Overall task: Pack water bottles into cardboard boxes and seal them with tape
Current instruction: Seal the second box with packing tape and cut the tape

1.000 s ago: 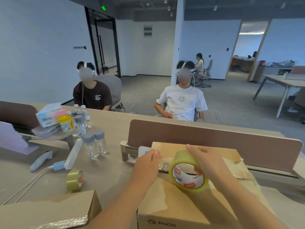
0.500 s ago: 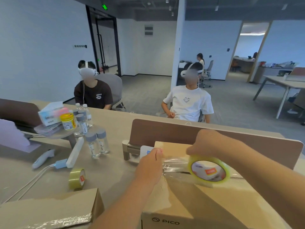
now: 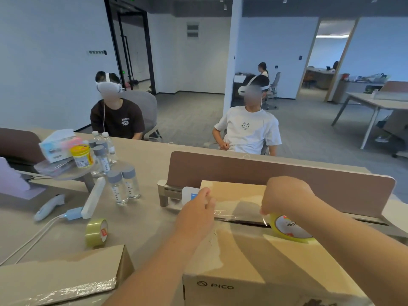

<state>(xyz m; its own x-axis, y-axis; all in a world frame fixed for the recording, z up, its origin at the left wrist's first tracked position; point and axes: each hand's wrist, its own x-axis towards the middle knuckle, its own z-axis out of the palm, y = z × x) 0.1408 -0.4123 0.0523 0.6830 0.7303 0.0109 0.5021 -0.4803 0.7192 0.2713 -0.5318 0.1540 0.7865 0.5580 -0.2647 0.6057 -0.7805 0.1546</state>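
Tape roll (image 3: 290, 228) nears box (image 3: 254, 257) right edge, seam partly open.

Brown PICO-printed cardboard box (image 3: 254, 261) was cut off by the bottom edge, its contents hidden under the flaps. Right hand (image 3: 284, 197) covered the top of the yellow-green tape roll with white printed core (image 3: 289, 229); label text on the core was too blurred to read. Right forearm ran out of frame at the right edge. Left hand (image 3: 196, 214) hid where the clear tape strip (image 3: 231, 214) started, and also part of a white and blue card (image 3: 189, 194) behind it. Second taped cardboard box (image 3: 66, 272) was cropped at bottom left. Labels on the clear grey-capped water bottles (image 3: 123, 186) were unreadable. Faces of the two seated people were blurred.
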